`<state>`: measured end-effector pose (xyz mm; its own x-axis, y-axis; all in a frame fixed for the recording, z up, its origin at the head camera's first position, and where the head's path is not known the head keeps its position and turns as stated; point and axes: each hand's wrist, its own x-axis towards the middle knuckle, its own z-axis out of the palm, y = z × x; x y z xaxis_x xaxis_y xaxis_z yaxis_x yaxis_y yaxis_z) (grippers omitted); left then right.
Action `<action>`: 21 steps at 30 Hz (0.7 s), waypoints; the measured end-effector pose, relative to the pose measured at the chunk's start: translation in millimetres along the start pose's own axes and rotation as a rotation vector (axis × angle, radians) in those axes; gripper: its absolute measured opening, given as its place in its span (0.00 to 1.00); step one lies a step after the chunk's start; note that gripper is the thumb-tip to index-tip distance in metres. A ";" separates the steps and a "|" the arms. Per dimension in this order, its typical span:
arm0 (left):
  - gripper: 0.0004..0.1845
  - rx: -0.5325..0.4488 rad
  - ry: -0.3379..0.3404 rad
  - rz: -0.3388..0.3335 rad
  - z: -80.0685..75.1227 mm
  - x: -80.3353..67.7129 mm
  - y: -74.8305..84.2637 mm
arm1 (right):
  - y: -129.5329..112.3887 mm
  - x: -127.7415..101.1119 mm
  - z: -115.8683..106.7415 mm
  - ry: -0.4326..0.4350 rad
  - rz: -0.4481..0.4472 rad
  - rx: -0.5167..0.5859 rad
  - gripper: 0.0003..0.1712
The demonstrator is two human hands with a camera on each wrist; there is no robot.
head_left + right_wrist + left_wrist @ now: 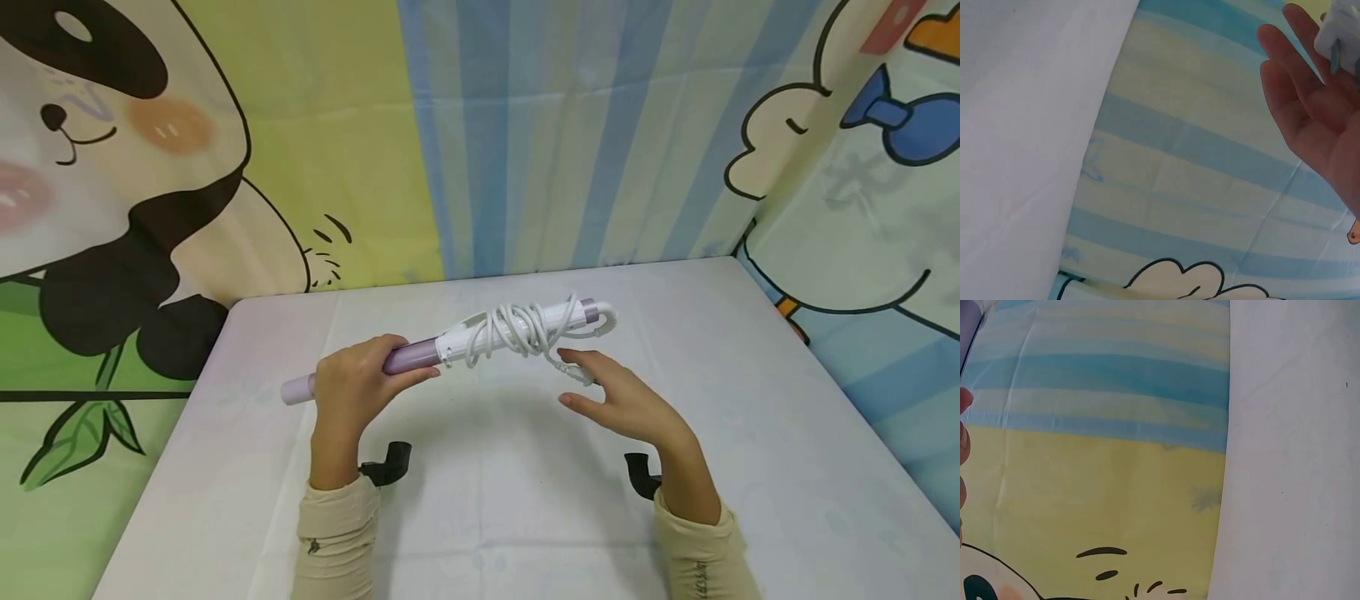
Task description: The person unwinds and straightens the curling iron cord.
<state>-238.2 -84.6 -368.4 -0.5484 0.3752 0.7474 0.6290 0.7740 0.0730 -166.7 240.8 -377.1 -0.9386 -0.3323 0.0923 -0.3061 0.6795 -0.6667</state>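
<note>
A lavender-and-white hair styling iron (414, 357) is held up above the table, its white cord (517, 330) wound in several loops around the white handle. My left hand (355, 385) grips the lavender barrel, whose end sticks out past the hand at left. Only fingertips (964, 444) and a bit of the barrel show at the edge of the left wrist view. From the cord hangs a white plug (577, 373), close to the fingers of my right hand (626, 402). These fingers are extended. In the right wrist view the plug's metal prongs face the palm; whether it touches the fingers I cannot tell.
Below lies a white-covered table (495, 517). Its back edge meets a striped and yellow cartoon curtain (525, 167), and another printed panel (885, 250) runs along the right side. Black wrist mounts (390, 464) stick out from both forearms.
</note>
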 end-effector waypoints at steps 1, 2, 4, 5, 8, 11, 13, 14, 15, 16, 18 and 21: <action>0.27 0.001 -0.002 0.004 -0.3 0.2 -0.5 | -1.1 2.4 2.6 0.005 0.004 -0.013 0.33; 0.27 0.003 -0.005 0.008 -0.7 0.4 -0.9 | -2.1 4.5 5.0 0.009 0.008 -0.021 0.32; 0.27 0.005 -0.012 0.020 -1.5 1.0 -2.0 | -3.6 7.9 9.0 0.012 0.014 -0.028 0.29; 0.28 0.006 -0.016 0.025 -2.1 1.5 -2.7 | -4.4 9.6 11.0 0.013 0.019 -0.027 0.27; 0.28 0.017 -0.022 0.036 -2.6 2.1 -4.2 | -6.3 13.6 16.6 0.018 0.040 -0.018 0.24; 0.27 0.017 -0.022 0.038 -2.3 2.6 -5.6 | -8.6 16.3 20.2 0.032 0.054 -0.009 0.20; 0.27 0.017 -0.022 0.038 -2.0 3.0 -6.6 | -10.8 16.6 20.4 0.052 0.050 -0.001 0.16; 0.28 0.014 -0.021 0.036 -1.9 3.1 -7.2 | -12.3 16.1 19.8 0.065 0.039 0.002 0.14; 0.28 0.012 -0.020 0.036 -1.8 3.2 -7.8 | -14.0 15.4 18.9 0.077 0.026 0.005 0.12; 0.29 0.011 -0.020 0.035 -1.7 3.3 -8.3 | -15.7 14.6 17.8 0.093 0.010 0.008 0.09; 0.31 0.011 -0.022 0.033 -1.8 3.0 -9.4 | -18.7 12.4 15.5 0.128 -0.032 -0.002 0.07; 0.34 0.013 -0.025 0.029 -2.4 2.1 -10.7 | -22.0 9.4 12.2 0.179 -0.085 -0.037 0.06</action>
<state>-244.7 -93.3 -366.0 -0.5437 0.4105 0.7321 0.6379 0.7689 0.0426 -166.9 214.7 -370.6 -0.9215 -0.2696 0.2794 -0.3877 0.6791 -0.6233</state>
